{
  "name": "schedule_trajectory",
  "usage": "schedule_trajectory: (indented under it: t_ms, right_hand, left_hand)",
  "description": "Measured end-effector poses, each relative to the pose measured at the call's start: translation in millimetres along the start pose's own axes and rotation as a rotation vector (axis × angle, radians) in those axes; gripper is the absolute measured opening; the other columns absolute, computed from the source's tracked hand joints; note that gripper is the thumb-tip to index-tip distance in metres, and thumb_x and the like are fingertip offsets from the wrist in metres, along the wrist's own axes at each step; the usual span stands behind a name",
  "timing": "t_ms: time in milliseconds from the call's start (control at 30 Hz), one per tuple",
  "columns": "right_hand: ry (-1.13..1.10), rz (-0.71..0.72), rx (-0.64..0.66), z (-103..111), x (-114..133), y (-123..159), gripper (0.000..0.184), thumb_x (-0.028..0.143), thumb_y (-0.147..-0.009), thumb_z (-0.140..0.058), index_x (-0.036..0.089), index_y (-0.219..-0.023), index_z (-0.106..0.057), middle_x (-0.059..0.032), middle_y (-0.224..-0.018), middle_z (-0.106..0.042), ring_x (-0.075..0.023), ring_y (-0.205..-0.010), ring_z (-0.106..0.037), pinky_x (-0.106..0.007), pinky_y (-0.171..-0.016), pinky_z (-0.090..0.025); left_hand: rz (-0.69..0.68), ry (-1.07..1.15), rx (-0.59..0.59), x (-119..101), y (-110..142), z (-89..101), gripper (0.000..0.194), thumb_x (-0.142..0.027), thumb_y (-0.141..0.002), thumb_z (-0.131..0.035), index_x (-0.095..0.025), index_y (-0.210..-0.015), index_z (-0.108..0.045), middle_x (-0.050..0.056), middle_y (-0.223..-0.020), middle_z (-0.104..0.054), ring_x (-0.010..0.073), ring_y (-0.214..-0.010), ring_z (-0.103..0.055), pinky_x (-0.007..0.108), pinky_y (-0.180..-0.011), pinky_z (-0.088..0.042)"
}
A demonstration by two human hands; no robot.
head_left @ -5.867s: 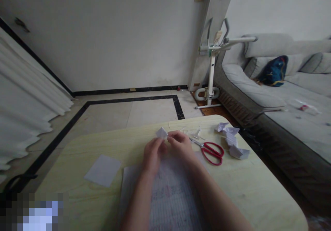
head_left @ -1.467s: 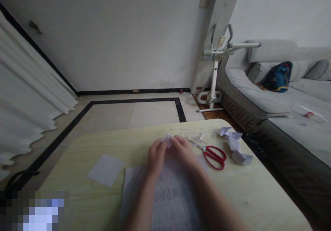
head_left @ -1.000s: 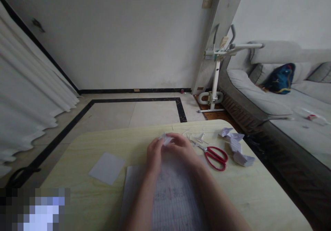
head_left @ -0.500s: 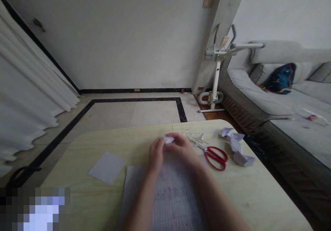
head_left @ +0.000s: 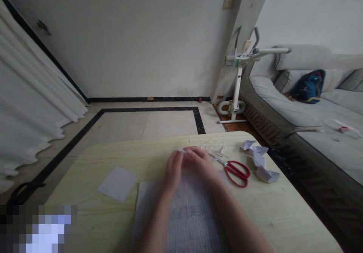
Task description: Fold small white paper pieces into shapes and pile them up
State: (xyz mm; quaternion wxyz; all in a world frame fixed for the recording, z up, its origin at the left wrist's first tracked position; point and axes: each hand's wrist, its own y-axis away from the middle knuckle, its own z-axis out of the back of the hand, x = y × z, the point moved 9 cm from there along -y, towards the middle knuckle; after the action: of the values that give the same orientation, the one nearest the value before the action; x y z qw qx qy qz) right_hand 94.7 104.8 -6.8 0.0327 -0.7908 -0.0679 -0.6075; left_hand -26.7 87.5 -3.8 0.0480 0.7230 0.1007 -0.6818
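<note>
Between my two hands, at the far end of a written-on lined sheet [head_left: 190, 211], is a small folded piece of white paper [head_left: 184, 151], mostly covered by my fingers. My left hand [head_left: 174, 166] closes on its left side, fingertips pinched. From the right, my right hand [head_left: 200, 162] grips it with thumb and fingers together. Red-handled scissors [head_left: 237, 173] lie just right of my right hand, blades pointing toward thin white paper strips [head_left: 218, 150]. A square of white paper [head_left: 117, 184] lies flat to the left of the lined sheet.
Several folded paper pieces [head_left: 259, 160] lie near the right edge of the pale wooden table [head_left: 283, 215]. Beyond the table stand a white exercise machine [head_left: 236, 87] and a grey sofa [head_left: 289, 113]. A white curtain [head_left: 31, 94] hangs at the left.
My hands have drawn slightly closer together around the folded paper, and less of it shows between the fingers. The things on the table lie as before.
</note>
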Motion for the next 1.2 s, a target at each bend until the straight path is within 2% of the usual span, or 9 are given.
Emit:
schedule_trajectory:
  t_ms: [200, 300, 500, 600, 667, 800, 867, 1067, 1200]
  right_hand:
    - [0.018, -0.012, -0.054, 3.0, 2.1, -0.8, 0.026, 0.043, -0.075, -0.064, 0.018, -0.072, -0.068, -0.0007, -0.063, -0.062, -0.0155, -0.059, -0.056, -0.026, -0.055, -0.045]
    - [0.09, 0.038, -0.119, 8.0, 3.9, -1.8, 0.025, 0.041, -0.076, -0.062, 0.017, -0.07, -0.067, -0.0009, -0.064, -0.062, -0.0155, -0.061, -0.056, -0.025, -0.057, -0.044]
    - [0.225, 0.128, -0.233, 12.3, 12.2, 0.6, 0.022, 0.035, -0.076, -0.06, 0.016, -0.067, -0.067, -0.0015, -0.062, -0.063, -0.0162, -0.061, -0.056, -0.026, -0.058, -0.043]
    - [0.258, 0.132, -0.261, 14.4, 14.1, 1.6, 0.022, 0.036, -0.076, -0.06, 0.016, -0.067, -0.066, -0.0018, -0.061, -0.063, -0.0163, -0.06, -0.055, -0.026, -0.056, -0.042]
    - [0.272, 0.138, -0.289, 17.8, 15.0, 1.9, 0.024, 0.037, -0.076, -0.06, 0.017, -0.064, -0.065, -0.001, -0.059, -0.061, -0.0156, -0.057, -0.053, -0.025, -0.055, -0.041]
    - [0.301, 0.153, -0.352, 25.0, 17.0, 2.7, 0.027, 0.038, -0.076, -0.059, 0.017, -0.058, -0.061, 0.0009, -0.053, -0.055, -0.014, -0.053, -0.049, -0.025, -0.053, -0.039]
    - [0.313, 0.154, -0.368, 27.0, 17.9, 3.0, 0.028, 0.038, -0.076, -0.059, 0.017, -0.057, -0.06, 0.0016, -0.051, -0.053, -0.0136, -0.052, -0.047, -0.025, -0.051, -0.038]
    - [0.302, 0.15, -0.341, 26.8, 18.9, 1.6, 0.026, 0.038, -0.075, -0.06, 0.017, -0.059, -0.062, 0.0009, -0.054, -0.056, -0.0145, -0.055, -0.05, -0.026, -0.054, -0.04]
    - [0.198, 0.168, -0.29, 24.4, 16.3, -1.1, 0.016, 0.033, -0.071, -0.065, 0.018, -0.078, -0.065, -0.0005, -0.068, -0.062, -0.0157, -0.064, -0.056, -0.027, -0.061, -0.044]
  left_hand:
    - [-0.001, 0.013, 0.08, -3.6, 0.8, -7.6, 0.022, -0.035, -0.082, -0.055, -0.016, -0.083, -0.067, 0.003, -0.081, -0.068, 0.0184, -0.08, -0.062, 0.026, -0.072, -0.047]
    - [0.007, 0.019, 0.116, -2.4, 1.4, -10.8, 0.022, -0.033, -0.082, -0.055, -0.016, -0.088, -0.067, 0.003, -0.084, -0.069, 0.0188, -0.082, -0.063, 0.025, -0.072, -0.047]
    - [-0.032, -0.055, 0.082, 3.8, 3.1, -11.9, 0.02, -0.029, -0.082, -0.055, -0.016, -0.095, -0.063, 0.005, -0.089, -0.068, 0.0192, -0.086, -0.063, 0.027, -0.076, -0.047]
    - [0.007, 0.031, 0.052, 9.9, 4.0, -12.2, 0.038, -0.029, -0.079, -0.06, -0.017, -0.115, -0.052, 0.006, -0.094, -0.067, 0.0187, -0.085, -0.064, 0.027, -0.075, -0.049]
    - [0.02, 0.072, 0.026, 9.7, 4.1, -10.5, 0.046, -0.03, -0.078, -0.063, -0.018, -0.12, -0.048, 0.006, -0.093, -0.067, 0.0177, -0.082, -0.065, 0.027, -0.072, -0.05]
    - [-0.018, 0.043, 0.018, 0.8, 2.9, -8.1, 0.025, -0.032, -0.075, -0.066, -0.016, -0.094, -0.06, 0.006, -0.09, -0.066, 0.017, -0.08, -0.065, 0.026, -0.072, -0.051]
    - [-0.009, 0.041, 0.024, 1.2, 1.7, -8.0, 0.021, -0.033, -0.075, -0.066, -0.016, -0.086, -0.062, 0.005, -0.084, -0.067, 0.0171, -0.075, -0.065, 0.026, -0.069, -0.051]
    - [-0.002, 0.034, -0.007, 5.3, -0.1, -5.8, 0.02, -0.033, -0.074, -0.067, -0.015, -0.083, -0.065, 0.005, -0.081, -0.068, 0.0174, -0.073, -0.065, 0.027, -0.069, -0.051]
    - [0.002, 0.026, -0.05, 1.6, 0.2, -1.0, 0.019, -0.033, -0.075, -0.066, -0.015, -0.08, -0.066, 0.005, -0.077, -0.068, 0.0171, -0.07, -0.064, 0.026, -0.065, -0.05]
